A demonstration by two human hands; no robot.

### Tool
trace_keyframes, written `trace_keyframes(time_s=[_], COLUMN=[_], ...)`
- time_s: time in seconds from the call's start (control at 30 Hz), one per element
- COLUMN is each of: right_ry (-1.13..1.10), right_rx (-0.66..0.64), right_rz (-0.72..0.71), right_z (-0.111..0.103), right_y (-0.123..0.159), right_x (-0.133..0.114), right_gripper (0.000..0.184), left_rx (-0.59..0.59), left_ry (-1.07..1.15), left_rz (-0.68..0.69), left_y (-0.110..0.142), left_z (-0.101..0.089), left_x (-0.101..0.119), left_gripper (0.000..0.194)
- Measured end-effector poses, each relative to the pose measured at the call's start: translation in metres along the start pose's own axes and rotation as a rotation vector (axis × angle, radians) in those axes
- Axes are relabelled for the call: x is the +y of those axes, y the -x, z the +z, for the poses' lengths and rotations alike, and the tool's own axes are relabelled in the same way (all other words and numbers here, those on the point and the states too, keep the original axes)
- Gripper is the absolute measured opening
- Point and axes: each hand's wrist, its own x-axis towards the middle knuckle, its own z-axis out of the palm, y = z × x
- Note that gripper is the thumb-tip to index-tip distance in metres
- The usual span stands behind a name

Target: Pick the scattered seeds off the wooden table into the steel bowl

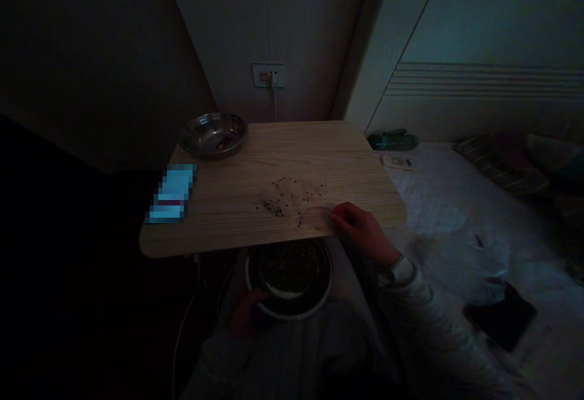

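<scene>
Under the front edge of the wooden table (292, 144), a round white-rimmed bowl (292, 317) sits over my lap, with small grains visible inside in the dim light. My left hand (245, 312) is closed on the bowl's left rim. Small dark seeds (274, 206) lie scattered on the tabletop near its front. To their right, my right hand (362, 233) rests at the table edge, fingertips pinched together. A thin, faint, see-through curved piece (316, 216) extends left from those fingertips; its kind is unclear.
A steel basin (214, 138) stands at the table's back left, with a lit phone (172, 193) in front of it. On the bed to the right lie a green bottle (395, 140), a remote (398, 162) and a dark flat object (502, 315). A cable hangs from the wall socket (268, 76).
</scene>
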Motion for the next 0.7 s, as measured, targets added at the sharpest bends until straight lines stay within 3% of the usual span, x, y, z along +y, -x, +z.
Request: trace_keyframes(time_s=[0.17, 0.4, 0.7], right_ry=[0.006, -0.01, -0.085], right_rx=[-0.008, 0.02, 0.041], right_rz=[0.0, 0.006, 0.081], right_z=[0.001, 0.001, 0.004], right_y=[0.002, 0.004, 0.02], right_x=[-0.003, -0.003, 0.001], right_gripper=[0.018, 0.022, 0.022], left_rx=[0.049, 0.02, -0.035], left_ry=[0.036, 0.008, 0.01], left_rz=[-0.026, 0.014, -0.069], left_y=[0.007, -0.003, -0.002], left_z=[0.011, -0.002, -0.003], left_x=[0.006, -0.003, -0.003], left_gripper=[0.023, 0.018, 0.01])
